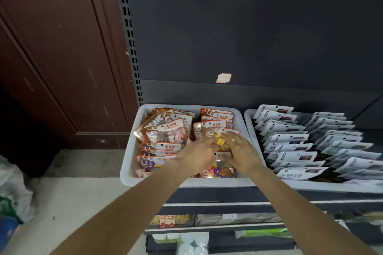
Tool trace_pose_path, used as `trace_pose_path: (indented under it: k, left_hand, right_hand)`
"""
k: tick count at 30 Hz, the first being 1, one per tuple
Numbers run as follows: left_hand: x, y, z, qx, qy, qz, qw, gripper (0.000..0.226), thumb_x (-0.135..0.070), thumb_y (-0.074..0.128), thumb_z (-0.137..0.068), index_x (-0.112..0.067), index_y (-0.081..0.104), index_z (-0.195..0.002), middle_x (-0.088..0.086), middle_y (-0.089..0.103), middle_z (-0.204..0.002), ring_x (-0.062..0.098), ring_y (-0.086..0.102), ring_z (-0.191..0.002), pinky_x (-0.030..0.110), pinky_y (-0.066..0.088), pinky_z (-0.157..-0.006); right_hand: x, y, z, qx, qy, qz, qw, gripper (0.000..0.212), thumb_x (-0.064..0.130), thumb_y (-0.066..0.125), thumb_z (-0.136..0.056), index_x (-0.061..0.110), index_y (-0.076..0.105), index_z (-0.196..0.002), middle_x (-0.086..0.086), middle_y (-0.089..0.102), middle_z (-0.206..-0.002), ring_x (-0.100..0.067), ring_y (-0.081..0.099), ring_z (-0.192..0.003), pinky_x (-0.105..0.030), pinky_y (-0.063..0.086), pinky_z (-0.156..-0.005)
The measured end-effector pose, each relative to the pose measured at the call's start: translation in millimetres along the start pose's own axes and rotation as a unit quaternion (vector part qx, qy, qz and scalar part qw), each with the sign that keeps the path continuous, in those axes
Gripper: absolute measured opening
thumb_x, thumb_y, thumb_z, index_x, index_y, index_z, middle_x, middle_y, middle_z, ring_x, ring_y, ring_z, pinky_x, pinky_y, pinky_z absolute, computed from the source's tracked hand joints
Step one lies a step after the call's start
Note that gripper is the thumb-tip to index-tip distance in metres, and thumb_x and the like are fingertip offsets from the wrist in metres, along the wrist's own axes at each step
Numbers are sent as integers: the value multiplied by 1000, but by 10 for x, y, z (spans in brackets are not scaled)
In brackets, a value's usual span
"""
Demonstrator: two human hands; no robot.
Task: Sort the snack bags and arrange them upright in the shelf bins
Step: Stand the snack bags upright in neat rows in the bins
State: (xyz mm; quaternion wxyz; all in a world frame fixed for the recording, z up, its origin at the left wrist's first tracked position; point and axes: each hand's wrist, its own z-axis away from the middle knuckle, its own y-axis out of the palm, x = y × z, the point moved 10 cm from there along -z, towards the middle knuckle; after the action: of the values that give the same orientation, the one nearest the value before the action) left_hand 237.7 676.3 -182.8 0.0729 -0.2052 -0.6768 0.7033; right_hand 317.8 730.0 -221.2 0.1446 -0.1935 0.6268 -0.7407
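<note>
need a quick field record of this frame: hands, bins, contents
left hand: over left bin, on orange bags; grip unclear
right hand: beside it, fingers on a bag with yellow contents
left bin: white, orange-edged snack bags in rows, some tilted
right bin: white snack bags, two leaning rows
back panel: torn label

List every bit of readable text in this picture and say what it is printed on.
"石头糖": white label of the orange snack bag tilted at the back left of the left bin.
"富士糖", roughly: labels of the orange-edged bags; blurred, uncertain.
White bags in the right bin: print too blurred.
Sticker on the back panel: unreadable.
Lower shelf tags: unreadable.
</note>
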Motion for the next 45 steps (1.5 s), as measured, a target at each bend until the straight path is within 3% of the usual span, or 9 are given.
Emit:
trace_pose_path:
  k: [3,8,15,21,24,27,31,38,45]
  left_hand:
    - [126,464,-164,125,-78,-39,988,59,-42,46,-96,-10,33,-144,11,36,-145,28,38,-132,43,37,-103]
    - [335,802,-229,138,-136,-27,981,91,-48,71,-78,-13,20,-145,9,33,-143,26,38,-130,38,35,-105]
    - [341,875,-228,163,-120,-43,978,79,-44,67,-82,-18,26,-145,7,30,-149,25,29,-137,40,21,-113]
    - [421,642,-153,25,-188,296,936,47,-17,72,-82,-26,50,-122,-7,53,-124,10,49,-111,17,43,-85]
    - [408,630,-143,29,-187,318,929,38,-20,62,-90,-26,50,-125,-6,58,-119,9,57,-101,10,43,-72]
    - [473,585,-168,30,-198,252,947,40,-22,54,-95,-19,45,-134,0,56,-125,15,58,-108,15,45,-82]
    - [461,715,-132,128,-167,49,976,66,-27,63,-89,-19,29,-146,2,33,-149,23,30,-138,35,28,-111]
    - [450,803,-103,140,-168,-59,974,88,-55,63,-81,-16,19,-146,7,33,-150,26,29,-138,36,22,-112]
    - [409,1048,-102,231,-101,-147,957,85,-56,34,-96,-10,-13,-149,7,-8,-160,24,-7,-147,41,-1,-117]
  right_hand:
    - [-110,91,-27,58,-30,100,993,88,50,55,-88,27,-2,-152,5,-5,-159,-15,-6,-147,-43,-4,-117]
    - [-179,135,-73,55,-60,141,987,96,55,56,-85,26,-7,-151,3,-11,-159,-16,-11,-146,-47,-8,-115]
    - [-168,143,-63,33,-68,162,984,96,67,47,-83,24,-5,-151,0,-5,-160,-19,-4,-147,-50,-5,-116]
    - [-123,125,-40,38,-97,118,988,70,63,50,-84,39,26,-146,5,6,-159,-17,2,-146,-53,-7,-114]
    - [-109,108,-39,38,-106,93,989,46,56,54,-87,36,55,-128,8,15,-157,-14,9,-145,-52,-7,-114]
    - [-154,65,-22,49,-101,52,992,39,43,58,-89,26,59,-125,8,27,-153,-13,14,-144,-47,-6,-116]
    - [-169,-138,-15,-4,-89,53,995,42,26,60,-89,19,56,-130,6,42,-143,-14,26,-138,-40,8,-119]
    - [-196,-181,-36,-41,-52,72,995,42,12,61,-83,15,57,-125,3,52,-131,-16,41,-127,-33,22,-114]
    - [-143,-115,-46,-44,-51,66,996,48,12,57,-87,12,49,-134,-1,46,-137,-19,41,-127,-30,19,-115]
